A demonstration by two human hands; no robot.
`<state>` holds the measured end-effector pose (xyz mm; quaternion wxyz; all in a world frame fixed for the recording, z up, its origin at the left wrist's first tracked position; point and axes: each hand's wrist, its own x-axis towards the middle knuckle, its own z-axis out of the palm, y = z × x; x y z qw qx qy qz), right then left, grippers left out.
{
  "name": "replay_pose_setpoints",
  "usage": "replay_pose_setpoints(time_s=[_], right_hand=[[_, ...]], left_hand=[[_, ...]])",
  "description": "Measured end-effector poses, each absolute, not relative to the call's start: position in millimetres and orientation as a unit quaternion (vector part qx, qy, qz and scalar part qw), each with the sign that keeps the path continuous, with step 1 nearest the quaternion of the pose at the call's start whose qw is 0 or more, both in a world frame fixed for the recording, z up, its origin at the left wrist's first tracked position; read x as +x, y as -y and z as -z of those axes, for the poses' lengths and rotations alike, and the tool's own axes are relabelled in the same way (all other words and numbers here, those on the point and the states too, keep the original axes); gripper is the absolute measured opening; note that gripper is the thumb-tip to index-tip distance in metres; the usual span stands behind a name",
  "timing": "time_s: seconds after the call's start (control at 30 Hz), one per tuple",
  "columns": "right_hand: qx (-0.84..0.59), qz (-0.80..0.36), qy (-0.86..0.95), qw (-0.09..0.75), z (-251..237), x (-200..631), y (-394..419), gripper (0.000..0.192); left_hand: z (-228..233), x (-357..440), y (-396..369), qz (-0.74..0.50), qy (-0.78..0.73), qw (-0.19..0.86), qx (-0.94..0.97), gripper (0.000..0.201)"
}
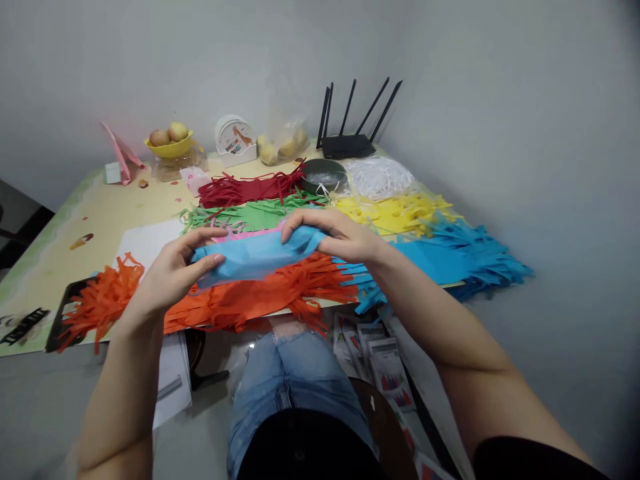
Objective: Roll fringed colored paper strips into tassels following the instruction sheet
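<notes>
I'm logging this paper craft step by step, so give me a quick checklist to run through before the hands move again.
1. Left hand grips the blue paper strip at its left end: ok.
2. Right hand grips the strip's right end: ok.
3. Strip held above the orange fringe, not tangled in it: ok.
4. Strip free of tears: cannot tell.
5. Blue fringe pile fully on the table: not ok, it overhangs the edge.

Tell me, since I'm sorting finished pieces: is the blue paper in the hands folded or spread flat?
Folded: the blue paper forms a narrow creased band pinched between left hand and right hand.
</notes>
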<state>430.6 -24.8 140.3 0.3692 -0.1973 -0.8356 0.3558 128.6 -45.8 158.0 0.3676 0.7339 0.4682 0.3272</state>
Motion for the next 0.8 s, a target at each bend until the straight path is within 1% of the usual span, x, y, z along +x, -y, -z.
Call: replay_pose_setpoints(time_s=[0.07, 0.1, 0.17, 0.23, 0.27, 0.37, 0.4, 0.5, 0.63, 0.73, 0.8], right_hand=[[-0.175, -0.394, 0.851, 0.299, -147.1, 439.5, 24.6, 0.038], [-0.168, -0.420, 0.849, 0.273, -150.1, 442.2, 24.4, 0.048], [-0.184, -0.458, 0.830, 0.258, -154.0, 442.1, 23.6, 0.062], [-0.236, -0.445, 0.820, 0.270, -154.9, 435.0, 22.5, 0.067], [-0.267, -0.419, 0.826, 0.265, -154.4, 429.9, 21.9, 0.063], [-0.324, -0.333, 0.859, 0.213, -150.9, 416.0, 20.3, 0.031], [-0.331, -0.319, 0.864, 0.207, -149.7, 413.3, 20.3, 0.027], [-0.356, -0.312, 0.849, 0.236, -147.6, 411.9, 22.9, 0.029], [-0.358, -0.338, 0.828, 0.270, -148.2, 413.6, 31.0, 0.031], [-0.345, -0.357, 0.816, 0.296, -150.2, 410.2, 36.8, 0.034], [-0.358, -0.339, 0.811, 0.314, -151.7, 405.9, 38.7, 0.044]], left_hand=[[-160.4, 130.7, 44.7, -0.297, -0.475, 0.376, 0.738, 0.032], [-161.5, 131.7, 44.2, -0.285, -0.475, 0.378, 0.742, 0.030], [-163.3, 134.6, 43.4, -0.273, -0.466, 0.375, 0.753, 0.029], [-164.4, 138.0, 43.0, -0.270, -0.452, 0.364, 0.768, 0.028], [-164.8, 139.6, 42.9, -0.269, -0.446, 0.357, 0.775, 0.027], [-165.4, 141.5, 44.6, -0.270, -0.449, 0.337, 0.782, 0.027], [-165.2, 141.2, 45.8, -0.271, -0.453, 0.335, 0.781, 0.027], [-163.4, 139.4, 51.1, -0.290, -0.478, 0.320, 0.765, 0.026], [-160.3, 141.7, 57.8, -0.342, -0.511, 0.249, 0.748, 0.023], [-160.1, 146.7, 59.2, -0.322, -0.516, 0.275, 0.745, 0.022], [-160.7, 149.5, 58.7, -0.305, -0.516, 0.287, 0.747, 0.023]])
